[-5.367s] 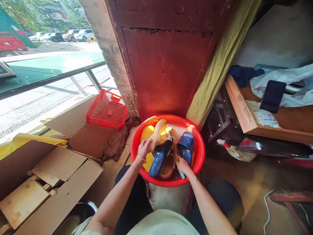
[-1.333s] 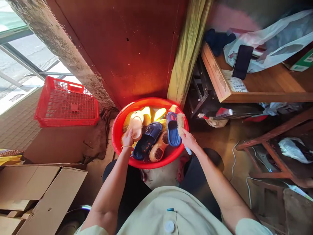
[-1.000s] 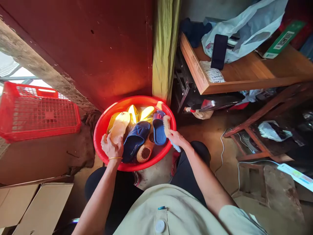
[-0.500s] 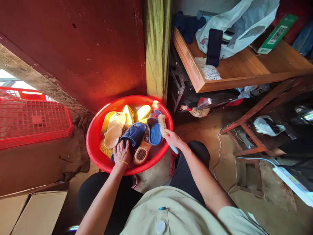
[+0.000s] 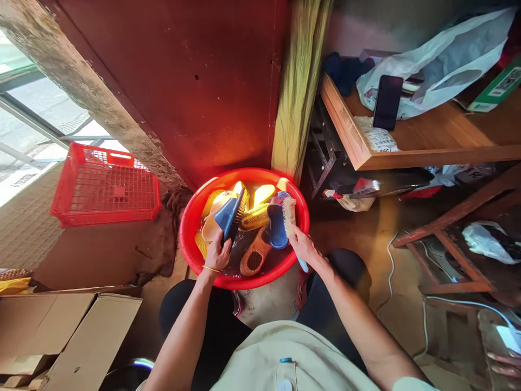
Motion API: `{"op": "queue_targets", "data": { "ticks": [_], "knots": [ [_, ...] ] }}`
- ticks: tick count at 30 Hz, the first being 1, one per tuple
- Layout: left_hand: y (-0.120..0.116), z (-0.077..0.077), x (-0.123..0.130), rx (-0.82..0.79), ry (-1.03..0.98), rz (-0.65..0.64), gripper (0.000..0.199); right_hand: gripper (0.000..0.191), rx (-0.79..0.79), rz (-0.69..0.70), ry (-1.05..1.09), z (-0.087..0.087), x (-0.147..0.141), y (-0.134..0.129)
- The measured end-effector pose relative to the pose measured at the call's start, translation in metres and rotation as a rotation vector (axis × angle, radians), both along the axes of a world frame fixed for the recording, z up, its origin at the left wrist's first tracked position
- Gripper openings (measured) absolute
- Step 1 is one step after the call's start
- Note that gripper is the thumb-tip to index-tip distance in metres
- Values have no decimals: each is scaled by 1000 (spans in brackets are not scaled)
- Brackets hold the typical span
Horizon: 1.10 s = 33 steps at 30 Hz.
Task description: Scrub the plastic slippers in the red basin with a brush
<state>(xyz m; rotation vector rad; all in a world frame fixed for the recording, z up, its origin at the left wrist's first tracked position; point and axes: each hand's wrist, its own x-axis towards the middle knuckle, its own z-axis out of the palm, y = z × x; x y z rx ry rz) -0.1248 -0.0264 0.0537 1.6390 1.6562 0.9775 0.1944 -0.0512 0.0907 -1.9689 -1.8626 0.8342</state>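
A red plastic basin (image 5: 244,282) stands in front of my knees, with water and several slippers in it. My left hand (image 5: 218,253) is closed round the heel end of a dark blue slipper (image 5: 230,214), which is tipped up on its edge above the others. My right hand (image 5: 303,247) grips a scrubbing brush (image 5: 289,213) at the basin's right side, its pale bristles beside a second blue slipper (image 5: 279,225). Below lies a brown slipper (image 5: 255,255) with a dark patterned patch. Yellow slippers (image 5: 262,194) rest toward the back, and tan ones sit partly hidden behind my left hand.
A red plastic crate (image 5: 109,190) stands to the left, above cardboard boxes (image 5: 87,336). At the right, a wooden table (image 5: 431,157) bears a phone (image 5: 387,103) and a white plastic bag (image 5: 443,70). A red panel rises behind the basin. Part of another person's hand shows at lower right.
My left hand has lifted the blue slipper and turned it on its edge, uncovering more of the brown and yellow slippers. My right hand keeps hold of the brush. The view has shifted left.
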Motion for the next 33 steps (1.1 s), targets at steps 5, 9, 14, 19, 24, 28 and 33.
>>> {"op": "queue_targets", "data": {
  "ticks": [5, 9, 14, 19, 24, 28, 33],
  "knots": [
    [9, 6, 21, -151, -607, -9, 44, 58, 86, 287, -85, 3, -73, -29],
    [14, 0, 31, -332, -829, 0, 42, 58, 16, 377, -187, 7, -110, -6],
    [16, -6, 29, -518, -913, -20, 36, 53, -11, 153, -229, 23, -99, 56],
    [23, -5, 21, -441, -837, 69, 25, 53, -7, 357, -143, 16, -94, 17],
    [22, 1, 19, -375, -798, 40, 24, 56, -37, 417, -197, 4, -95, -22],
    [8, 8, 25, -399, -810, -4, 34, 56, -79, 248, -292, 12, -79, 16],
    [4, 21, 19, -109, -488, 22, 37, 56, 8, 90, -188, 21, -38, 48]
  ]
}}
